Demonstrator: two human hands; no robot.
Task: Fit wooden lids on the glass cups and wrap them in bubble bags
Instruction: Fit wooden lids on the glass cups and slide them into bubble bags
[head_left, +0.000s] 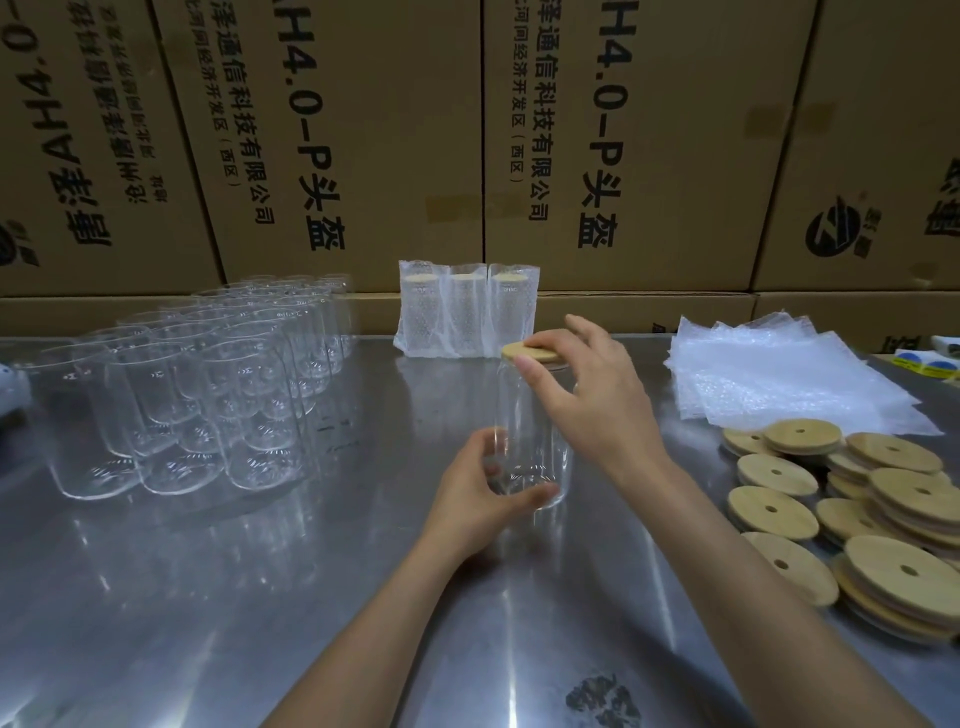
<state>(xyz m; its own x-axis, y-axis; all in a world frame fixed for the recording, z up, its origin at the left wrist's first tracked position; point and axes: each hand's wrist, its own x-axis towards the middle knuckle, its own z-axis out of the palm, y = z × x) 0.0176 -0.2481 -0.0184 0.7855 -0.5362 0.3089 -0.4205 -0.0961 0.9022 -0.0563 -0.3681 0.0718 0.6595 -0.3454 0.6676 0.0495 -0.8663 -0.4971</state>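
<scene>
Nearest, the left hand (480, 486) grips the base of an upright glass cup (530, 431) at mid-table (260, 597). Over it, the right hand (587, 395) pinches a wooden lid (527, 352) on its rim. Loose lids (852, 509) and bubble bags (779, 374) lie right, empty cups (208, 395) left, three wrapped cups (467, 312) behind.

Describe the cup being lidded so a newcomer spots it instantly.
On the steel table, look centre, in front of the three bagged cups. The glass cup stands alone there, left hand gripping its base, right hand holding a wooden lid on its rim.
</scene>
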